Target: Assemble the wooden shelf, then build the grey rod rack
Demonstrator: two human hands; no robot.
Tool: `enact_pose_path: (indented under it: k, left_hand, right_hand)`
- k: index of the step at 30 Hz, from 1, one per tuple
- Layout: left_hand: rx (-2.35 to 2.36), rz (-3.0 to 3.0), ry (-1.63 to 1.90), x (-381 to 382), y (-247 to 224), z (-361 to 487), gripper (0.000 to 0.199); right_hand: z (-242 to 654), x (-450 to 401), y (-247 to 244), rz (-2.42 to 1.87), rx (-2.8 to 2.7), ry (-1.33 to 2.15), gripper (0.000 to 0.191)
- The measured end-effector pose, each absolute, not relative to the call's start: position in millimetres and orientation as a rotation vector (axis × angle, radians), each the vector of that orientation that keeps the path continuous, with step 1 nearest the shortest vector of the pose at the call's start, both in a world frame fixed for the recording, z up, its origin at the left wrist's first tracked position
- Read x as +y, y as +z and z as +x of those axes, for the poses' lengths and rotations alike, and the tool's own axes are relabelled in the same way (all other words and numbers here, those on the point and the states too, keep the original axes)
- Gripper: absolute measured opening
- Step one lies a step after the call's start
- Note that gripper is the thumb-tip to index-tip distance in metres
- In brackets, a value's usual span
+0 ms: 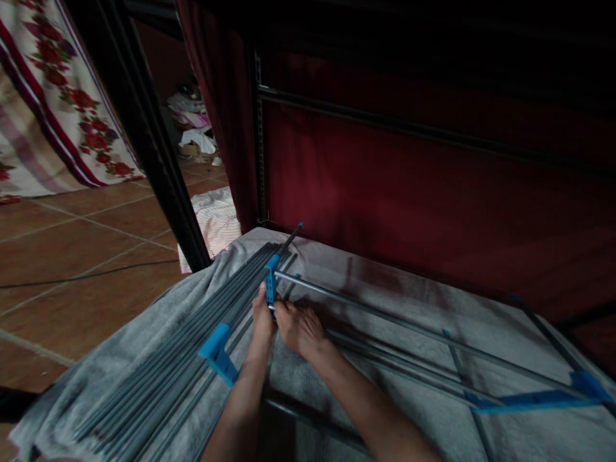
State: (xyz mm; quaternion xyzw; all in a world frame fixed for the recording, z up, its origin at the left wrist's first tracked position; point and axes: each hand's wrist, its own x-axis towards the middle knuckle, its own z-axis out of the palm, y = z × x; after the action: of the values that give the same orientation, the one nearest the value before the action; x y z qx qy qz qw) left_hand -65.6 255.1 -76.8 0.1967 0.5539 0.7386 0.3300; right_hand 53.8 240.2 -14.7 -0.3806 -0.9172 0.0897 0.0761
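Note:
Both hands are at a blue plastic connector [271, 285] near the middle of the bed. My left hand [262, 316] is closed around its lower part. Right beside it, my right hand [298, 326] grips the end of a grey metal tube, mostly hidden under the fingers. A long metal tube [366, 299] runs from the connector's upper part to a blue bracket [539, 402] at the right. Further grey tubes [399, 360] lead from near my right hand to that same bracket. Another blue connector [219, 351] sits left of my left forearm.
A bundle of several grey tubes [183, 340] lies along the left of the grey blanket [139, 333]. A black metal post [144, 128] rises at the left. Dark red cloth [385, 199] hangs behind. A cable [91, 274] crosses the tiled floor [96, 237].

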Motion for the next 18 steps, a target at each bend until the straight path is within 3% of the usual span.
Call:
enact_pose_path:
  k: [18]
  left_hand:
    - [1.439,0.448,1.997,255.5,-67.7,-61.8,0.042]
  right_hand:
    - [50.0,242.1,-10.5,-1.198,-2.749,0.332,0.04]
